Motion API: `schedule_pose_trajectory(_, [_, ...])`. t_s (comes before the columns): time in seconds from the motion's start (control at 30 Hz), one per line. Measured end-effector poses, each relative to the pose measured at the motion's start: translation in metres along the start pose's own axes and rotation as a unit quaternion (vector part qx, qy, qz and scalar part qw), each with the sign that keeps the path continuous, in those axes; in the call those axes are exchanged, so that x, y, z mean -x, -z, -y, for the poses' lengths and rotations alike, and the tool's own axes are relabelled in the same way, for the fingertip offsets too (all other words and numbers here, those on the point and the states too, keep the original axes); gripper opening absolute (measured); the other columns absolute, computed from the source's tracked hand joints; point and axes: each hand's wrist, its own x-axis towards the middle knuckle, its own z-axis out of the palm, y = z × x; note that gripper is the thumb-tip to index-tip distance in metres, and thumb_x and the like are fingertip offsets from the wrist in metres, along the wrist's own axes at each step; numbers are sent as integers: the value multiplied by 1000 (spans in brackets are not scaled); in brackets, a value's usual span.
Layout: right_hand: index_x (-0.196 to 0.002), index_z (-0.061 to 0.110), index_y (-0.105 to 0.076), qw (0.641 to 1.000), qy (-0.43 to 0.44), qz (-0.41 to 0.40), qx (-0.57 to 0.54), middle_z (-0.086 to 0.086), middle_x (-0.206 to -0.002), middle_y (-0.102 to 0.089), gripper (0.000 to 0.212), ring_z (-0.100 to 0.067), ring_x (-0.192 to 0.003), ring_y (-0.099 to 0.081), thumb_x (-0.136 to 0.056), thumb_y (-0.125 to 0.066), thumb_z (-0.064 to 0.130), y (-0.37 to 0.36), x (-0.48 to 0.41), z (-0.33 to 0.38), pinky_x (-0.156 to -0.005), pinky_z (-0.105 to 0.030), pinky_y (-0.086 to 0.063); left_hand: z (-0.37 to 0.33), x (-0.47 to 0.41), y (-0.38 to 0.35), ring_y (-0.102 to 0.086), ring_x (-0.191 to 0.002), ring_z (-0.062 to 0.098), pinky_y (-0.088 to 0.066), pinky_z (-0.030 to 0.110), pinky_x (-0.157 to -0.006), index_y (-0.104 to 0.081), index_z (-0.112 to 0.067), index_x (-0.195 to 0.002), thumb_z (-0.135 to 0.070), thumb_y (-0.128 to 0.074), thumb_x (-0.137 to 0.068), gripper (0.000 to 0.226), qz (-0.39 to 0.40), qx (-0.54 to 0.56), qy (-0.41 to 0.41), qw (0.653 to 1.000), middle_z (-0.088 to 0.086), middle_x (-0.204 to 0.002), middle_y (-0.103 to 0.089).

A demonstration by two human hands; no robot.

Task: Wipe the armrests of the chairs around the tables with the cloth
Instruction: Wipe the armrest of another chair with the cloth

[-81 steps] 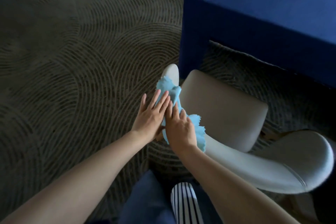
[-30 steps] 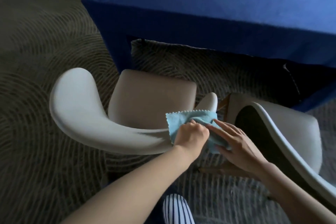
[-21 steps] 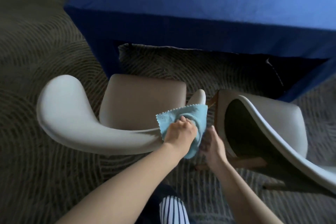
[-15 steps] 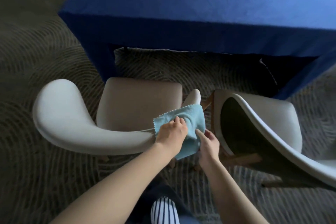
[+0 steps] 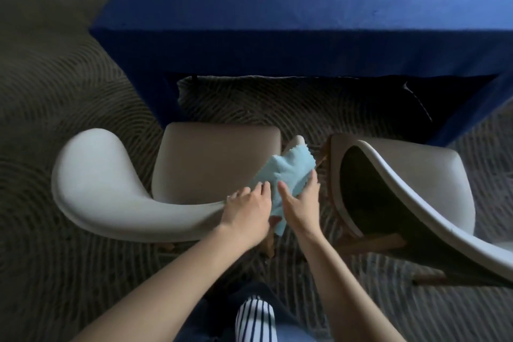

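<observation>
Blue fabric covers the bench (image 5: 277,8), top and legs alike, and fills the far side of your view. Grey-brown carpet (image 5: 55,91) with a curved, ribbed pattern runs under the bench and all around it, and the light is dim. Two pale chairs stand on the near side of the bench: the chair (image 5: 216,164) by its left leg and the second chair (image 5: 416,189) toward its right end, turned at an angle. The cloth (image 5: 288,169), light blue, is draped over the armrest (image 5: 297,141) whose tip points at the bench. Your left hand (image 5: 247,211) lies on that armrest, fingers relaxed and slightly apart, touching the cloth's edge. Your right hand (image 5: 301,203) has thumb and fingers wrapped around the cloth.
</observation>
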Motion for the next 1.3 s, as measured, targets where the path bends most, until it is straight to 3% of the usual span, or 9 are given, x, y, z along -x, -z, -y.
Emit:
schedule_pose_trajectory(0.07, [-150, 22, -17, 993, -73, 44, -85, -12, -145, -40, 78, -27, -130, -43, -88, -62, 38, -9, 3, -1, -108, -39, -35, -6, -5, -10, -32, -136, 30, -31, 39, -109, -5, 0, -149, -21, -45, -96, 69, 19, -43, 10, 999, 16, -154, -20])
schedule_pose_trajectory(0.13, [-151, 29, -8, 988, -90, 65, -108, -8, -143, -42, 79, -25, -123, -49, -90, -57, 38, -15, -3, 1, -106, -37, -38, -9, -11, -18, -40, -131, 33, -36, 39, -107, -12, 6, -146, -16, -49, -93, 68, 3, -51, 43, 998, 25, -149, -27])
schedule_pose_trajectory(0.2, [-152, 27, 5, 991, -82, 74, -82, -8, -146, -40, 81, -27, -126, -47, -94, -52, 32, -18, -14, 7, -106, -33, -35, -12, -20, -28, -66, -91, 31, -54, 34, -76, -47, 6, -124, -21, -69, -73, 62, -50, -34, 49, 997, 25, -109, -62])
schedule_pose_trajectory(0.3, [-151, 17, 11, 995, -70, 64, -29, -15, -151, -30, 79, -30, -134, -36, -97, -46, 24, -23, -35, 16, -107, -32, -29, -14, -34, -39, -62, -52, 23, -50, 28, -48, -63, -6, -85, -20, -64, -54, 34, -79, -13, 59, 995, 8, -67, -61])
schedule_pose_trajectory(0.47, [-150, 7, -8, 997, -53, 47, 33, -23, -145, -34, 65, -34, -127, -42, -97, -44, 17, -24, -63, 19, -101, -39, -37, -22, -53, -43, -61, -54, 21, -48, 26, -48, -71, -2, -88, -19, -45, -68, 37, -68, -29, 69, 995, 9, -70, -62])
schedule_pose_trajectory(0.57, [-152, 12, 0, 992, -60, 80, 71, -21, -147, -33, 70, -34, -130, -38, -98, -44, 18, -20, -83, 17, -103, -37, -34, -30, -69, -39, -60, -53, 22, -47, 25, -46, -71, 0, -89, -21, -31, -75, 48, -63, -17, 86, 994, 10, -69, -62])
schedule_pose_trajectory(0.87, [-153, 19, -7, 961, -85, 205, 163, -18, -146, -38, 66, -33, -128, -41, -98, -44, 18, -5, -166, 26, -93, -25, -31, -58, -140, -32, -63, -54, 19, -46, 21, -44, -73, 1, -86, -26, -54, -61, 41, 65, 33, 167, 983, 10, -71, -67])
schedule_pose_trajectory(1.07, [-154, 21, -8, 936, -108, 262, 207, -18, -148, -36, 66, -32, -129, -42, -98, -44, 19, -8, -204, 23, -98, -28, -34, -64, -176, -45, -64, -54, 24, -50, 28, -46, -71, 2, -84, -38, -83, -55, 51, 82, 60, 221, 970, 14, -71, -66])
schedule_pose_trajectory(1.3, [-151, 21, -22, 947, -111, 245, 179, -16, -145, -40, 61, -29, -127, -44, -96, -48, 17, -9, -205, 18, -93, -24, -35, -60, -176, -45, -67, -60, 25, -54, 29, -49, -69, 4, -91, -33, -82, -56, 52, 56, 54, 205, 976, 16, -77, -66])
